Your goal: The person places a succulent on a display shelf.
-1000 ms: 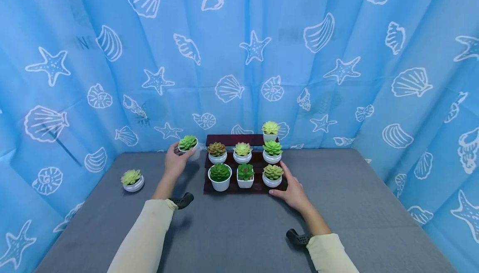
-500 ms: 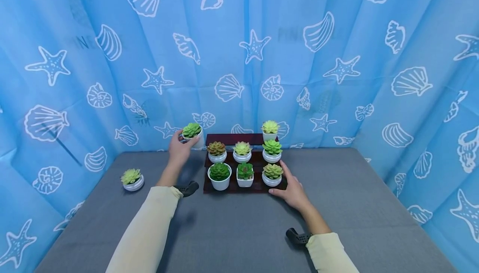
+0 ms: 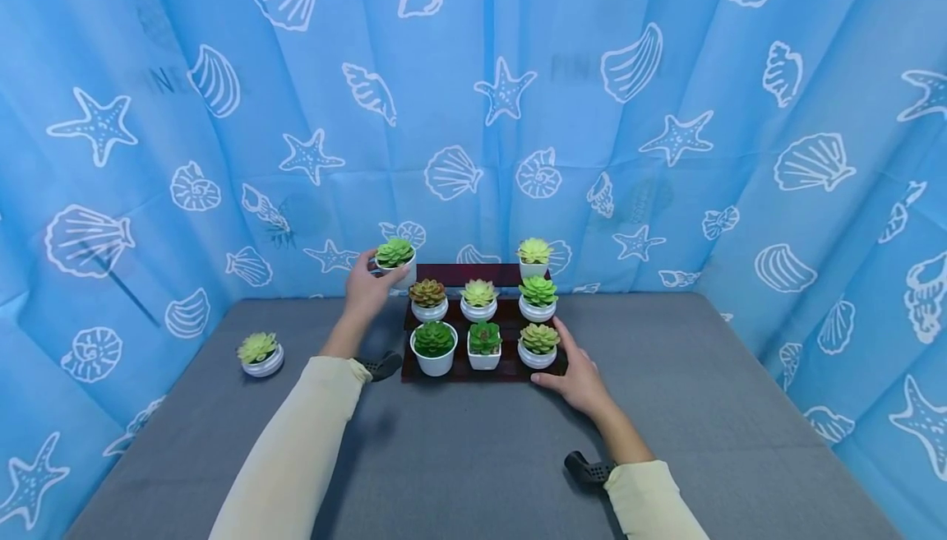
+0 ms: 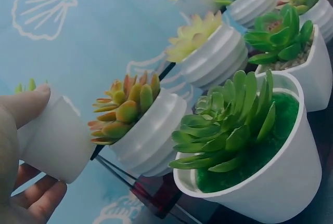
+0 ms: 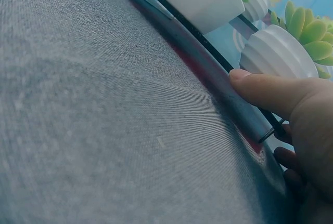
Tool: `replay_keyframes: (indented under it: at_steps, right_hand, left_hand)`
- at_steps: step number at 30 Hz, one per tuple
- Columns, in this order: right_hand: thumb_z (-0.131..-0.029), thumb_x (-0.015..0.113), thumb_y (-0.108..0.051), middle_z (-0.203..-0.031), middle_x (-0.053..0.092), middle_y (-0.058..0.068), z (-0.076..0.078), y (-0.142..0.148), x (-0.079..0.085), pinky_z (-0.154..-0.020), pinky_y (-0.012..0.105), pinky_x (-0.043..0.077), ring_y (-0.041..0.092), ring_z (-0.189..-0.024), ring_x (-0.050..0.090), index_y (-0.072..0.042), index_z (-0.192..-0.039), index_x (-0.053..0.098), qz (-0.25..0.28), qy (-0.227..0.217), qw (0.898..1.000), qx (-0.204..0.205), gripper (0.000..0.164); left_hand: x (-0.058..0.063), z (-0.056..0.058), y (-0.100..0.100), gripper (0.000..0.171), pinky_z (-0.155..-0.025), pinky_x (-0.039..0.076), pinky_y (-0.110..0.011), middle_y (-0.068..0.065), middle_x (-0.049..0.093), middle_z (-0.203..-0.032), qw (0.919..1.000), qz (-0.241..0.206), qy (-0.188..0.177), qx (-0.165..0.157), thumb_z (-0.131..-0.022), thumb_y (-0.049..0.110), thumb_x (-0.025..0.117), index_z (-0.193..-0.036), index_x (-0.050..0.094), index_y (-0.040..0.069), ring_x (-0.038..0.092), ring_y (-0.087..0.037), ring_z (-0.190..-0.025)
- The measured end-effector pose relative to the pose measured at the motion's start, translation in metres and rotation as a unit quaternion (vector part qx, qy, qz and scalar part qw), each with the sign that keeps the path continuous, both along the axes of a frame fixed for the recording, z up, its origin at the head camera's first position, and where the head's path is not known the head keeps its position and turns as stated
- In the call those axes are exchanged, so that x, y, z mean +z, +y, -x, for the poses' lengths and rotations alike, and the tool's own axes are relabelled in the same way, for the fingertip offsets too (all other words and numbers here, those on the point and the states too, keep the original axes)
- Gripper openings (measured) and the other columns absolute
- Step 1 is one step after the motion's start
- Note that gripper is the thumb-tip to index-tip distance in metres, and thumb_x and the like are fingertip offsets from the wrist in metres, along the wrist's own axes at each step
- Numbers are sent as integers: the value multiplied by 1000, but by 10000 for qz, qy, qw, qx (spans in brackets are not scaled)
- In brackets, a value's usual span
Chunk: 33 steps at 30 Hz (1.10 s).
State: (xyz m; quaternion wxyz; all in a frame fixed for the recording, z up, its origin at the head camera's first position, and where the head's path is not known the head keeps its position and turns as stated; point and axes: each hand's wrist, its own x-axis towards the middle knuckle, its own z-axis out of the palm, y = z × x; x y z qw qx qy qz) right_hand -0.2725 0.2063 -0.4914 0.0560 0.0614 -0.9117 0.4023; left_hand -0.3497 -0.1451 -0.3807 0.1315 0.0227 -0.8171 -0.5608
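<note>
My left hand (image 3: 367, 289) grips a white pot with a green artificial succulent (image 3: 395, 253), held up at the back left corner of a dark red tiered display stand (image 3: 468, 275). The left wrist view has this pot (image 4: 57, 141) between thumb and fingers, its plant mostly hidden. My right hand (image 3: 580, 376) holds the stand's front right corner. In the right wrist view its thumb (image 5: 255, 83) lies on the front edge, with the fingers curled at the side. Beside it sits a ribbed white pot with a pale green succulent (image 3: 538, 345).
Several potted succulents fill the lower two tiers, among them a large dark green one (image 3: 434, 348) and a reddish one (image 3: 427, 300). A pale one (image 3: 534, 257) stands on the top tier's right end. Another potted succulent (image 3: 261, 354) rests on the grey cloth (image 3: 473, 458) at left.
My left hand has lifted the potted succulent and carried it right, to the top tier's left end. The right hand stays at the stand's corner.
</note>
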Motion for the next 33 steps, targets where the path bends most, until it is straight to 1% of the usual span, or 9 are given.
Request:
replay_keyframes:
  at_steps: [4, 9, 13, 15, 19, 22, 24, 30, 33]
  right_hand:
    - [-76, 84, -29, -141, 48, 21, 0, 1, -1, -102, 66, 29, 45, -131, 37, -23, -157, 15, 1, 24, 10000, 7, 106]
    - [-76, 84, -30, -141, 48, 21, 0, 1, 0, -102, 66, 29, 45, -130, 38, -22, -156, 15, -17, 48, 10000, 34, 106]
    - [-77, 84, -29, -142, 48, 21, 0, 1, 1, -102, 66, 28, 45, -130, 38, -22, -157, 15, -17, 37, 10000, 30, 106]
    - [-76, 84, -29, -142, 48, 21, -1, 1, 1, -102, 66, 28, 45, -130, 38, -22, -157, 15, -4, 39, 10000, 37, 106]
    - [-77, 84, -29, -141, 48, 21, -2, 0, 1, -102, 66, 28, 46, -130, 38, -23, -156, 16, 27, 30, 10000, 43, 105]
    - [-77, 84, -29, -142, 48, 21, -2, 1, 1, -102, 66, 28, 46, -130, 38, -23, -157, 15, 30, 29, 10000, 30, 105]
    - [-77, 84, -29, -141, 48, 21, -2, 2, 1, -102, 66, 28, 46, -130, 38, -23, -156, 16, 24, 42, 10000, 17, 105]
    - [-77, 83, -28, -142, 47, 22, -1, 1, 0, -103, 67, 26, 46, -131, 37, -21, -157, 16, 13, 60, 10000, 56, 104]
    - [-78, 83, -28, -142, 47, 22, -1, 1, 0, -104, 67, 25, 45, -131, 37, -21, -157, 15, 13, 53, 10000, 80, 104]
  left_hand:
    - [0, 0, 4, 79, -93, 47, -48, -21, 44, -139, 10000, 27, -19, -29, -88, 37, 72, -149, 33, 8, 47, -35, -123]
    - [3, 2, 6, 80, -94, 46, -48, -20, 44, -140, 9999, 87, -98, -83, -87, 38, 72, -150, 32, 9, 47, -34, -123]
    - [6, 4, 8, 80, -96, 45, -48, -21, 44, -141, 9997, 174, -103, -144, -87, 36, 72, -150, 32, 7, 48, -35, -125]
    - [7, 4, 11, 80, -96, 45, -48, -22, 45, -139, 9997, 149, -62, -174, -87, 34, 73, -149, 32, 5, 48, -35, -124]
    - [7, 4, 18, 74, -94, 46, -48, -23, 47, -134, 9999, -59, 34, -142, -86, 30, 75, -141, 34, 1, 50, -36, -120]
    - [6, 4, 23, 71, -92, 47, -48, -22, 48, -130, 9998, -183, 99, -62, -85, 29, 76, -137, 36, 2, 51, -36, -117]
    - [5, 4, 26, 70, -90, 48, -48, -21, 50, -127, 9998, -147, 140, 17, -85, 30, 76, -137, 38, 2, 52, -35, -114]
    - [4, 4, 33, 67, -83, 48, -48, -19, 54, -117, 9990, 238, 153, 357, -85, 34, 76, -136, 44, 4, 55, -34, -104]
    - [6, 3, 37, 67, -84, 48, -48, -18, 56, -118, 9985, 376, 108, 388, -85, 34, 75, -137, 46, 4, 55, -34, -104]
